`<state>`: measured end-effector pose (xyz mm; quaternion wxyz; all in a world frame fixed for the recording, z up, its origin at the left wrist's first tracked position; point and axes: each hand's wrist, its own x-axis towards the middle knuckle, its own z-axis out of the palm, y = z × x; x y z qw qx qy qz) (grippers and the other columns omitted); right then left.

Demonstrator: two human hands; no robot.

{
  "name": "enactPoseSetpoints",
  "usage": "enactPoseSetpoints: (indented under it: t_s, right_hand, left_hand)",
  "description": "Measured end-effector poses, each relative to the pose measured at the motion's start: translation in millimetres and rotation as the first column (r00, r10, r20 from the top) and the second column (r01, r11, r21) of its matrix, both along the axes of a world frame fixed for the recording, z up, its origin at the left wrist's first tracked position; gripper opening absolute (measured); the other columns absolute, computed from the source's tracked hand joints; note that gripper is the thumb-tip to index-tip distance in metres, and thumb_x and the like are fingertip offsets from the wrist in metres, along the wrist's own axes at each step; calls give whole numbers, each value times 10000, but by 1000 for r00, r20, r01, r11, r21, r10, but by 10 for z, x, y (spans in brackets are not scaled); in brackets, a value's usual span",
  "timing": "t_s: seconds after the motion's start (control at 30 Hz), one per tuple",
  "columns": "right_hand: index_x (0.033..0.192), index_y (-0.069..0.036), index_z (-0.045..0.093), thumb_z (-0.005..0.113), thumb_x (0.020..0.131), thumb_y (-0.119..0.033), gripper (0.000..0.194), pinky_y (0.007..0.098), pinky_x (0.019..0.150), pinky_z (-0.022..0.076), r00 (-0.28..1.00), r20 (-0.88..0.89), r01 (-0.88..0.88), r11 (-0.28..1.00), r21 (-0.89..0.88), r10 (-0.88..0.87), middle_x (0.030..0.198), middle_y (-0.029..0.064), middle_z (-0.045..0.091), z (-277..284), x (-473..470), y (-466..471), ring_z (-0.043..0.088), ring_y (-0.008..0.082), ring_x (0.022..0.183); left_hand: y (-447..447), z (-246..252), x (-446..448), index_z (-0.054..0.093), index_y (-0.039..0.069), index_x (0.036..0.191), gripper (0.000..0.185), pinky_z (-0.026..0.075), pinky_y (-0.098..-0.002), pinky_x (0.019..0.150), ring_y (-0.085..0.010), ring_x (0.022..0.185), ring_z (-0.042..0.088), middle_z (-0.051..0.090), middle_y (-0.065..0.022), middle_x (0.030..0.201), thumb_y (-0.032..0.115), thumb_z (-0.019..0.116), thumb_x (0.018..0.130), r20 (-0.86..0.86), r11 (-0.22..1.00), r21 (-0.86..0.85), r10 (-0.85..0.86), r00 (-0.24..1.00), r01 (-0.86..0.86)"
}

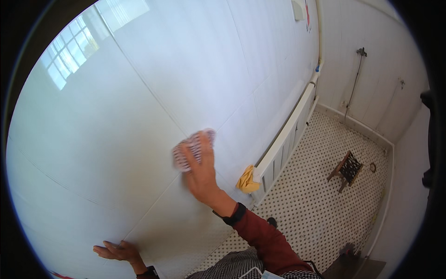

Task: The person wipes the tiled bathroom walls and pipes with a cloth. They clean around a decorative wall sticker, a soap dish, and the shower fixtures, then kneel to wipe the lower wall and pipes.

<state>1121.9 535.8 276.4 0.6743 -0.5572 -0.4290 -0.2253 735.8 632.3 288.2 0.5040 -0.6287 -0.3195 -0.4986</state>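
My right hand (pixel 202 176) presses a striped cloth (pixel 188 150) flat against the glossy white tiled wall (pixel 153 115), close to where several tile joints meet. The cloth is bunched under the spread fingers and looks slightly blurred. Lower left, my left hand (pixel 120 251) rests against the same wall with its fingers extended and nothing in it. A yellow cloth (pixel 248 180) lies crumpled over the near end of a white radiator (pixel 285 134), to the right of my right hand.
A small folding stool (pixel 349 170) stands on the dotted tile floor (pixel 296 209), with a ring-shaped object (pixel 373 167) beside it. Pipes (pixel 318 42) run up the far corner. A valve with a thin pipe (pixel 361 52) is on the far wall. The wall reflects a window (pixel 71 48).
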Motion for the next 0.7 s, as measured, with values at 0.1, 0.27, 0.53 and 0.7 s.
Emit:
enactPoseSetpoints:
  t_s: [0.1, 0.27, 0.53, 0.7]
  right_hand:
    - [1378, -67, 622, 540, 810, 104, 599, 628, 1200, 224, 975, 188, -99, 988, -121, 120, 1565, 320, 335, -162, 232, -98, 312, 525, 1452]
    - [1395, 7, 554, 525, 871, 125, 538, 598, 1221, 176, 997, -10, -75, 990, -121, 75, 1604, 376, 205, -1328, 528, -341, 200, 585, 1485]
    - [1479, 93, 435, 421, 974, 77, 505, 567, 1211, 204, 997, 55, -37, 982, -184, 48, 1626, 400, 154, -397, 1207, -368, 162, 568, 1518]
    - [1487, -47, 452, 557, 832, 52, 670, 708, 1157, 189, 917, 388, -94, 996, -11, 91, 1582, 373, 316, 617, 1762, -202, 277, 596, 1465]
  left_hand:
    - [-7, 6, 3, 406, 57, 1521, 571, 233, -673, 1174, -497, 1496, 295, 285, -299, 1626, 453, 356, 1114, 7, 1000, -12, 4, 1000, -4]
    - [-190, -139, 365, 307, -25, 1564, 589, 222, -606, 1213, -477, 1534, 200, 165, -301, 1662, 357, 367, 1121, 289, 980, -191, 10, 957, 48]
    - [-223, -250, 1131, 195, -62, 1600, 628, 191, -562, 1239, -448, 1552, 148, 105, -285, 1680, 329, 333, 1128, 606, 972, -220, 72, 792, 80]
    - [-217, -209, 1146, 250, -51, 1595, 600, 183, -536, 1242, -414, 1551, 181, 166, -259, 1679, 302, 381, 1128, 578, 983, -146, -4, 816, 108]
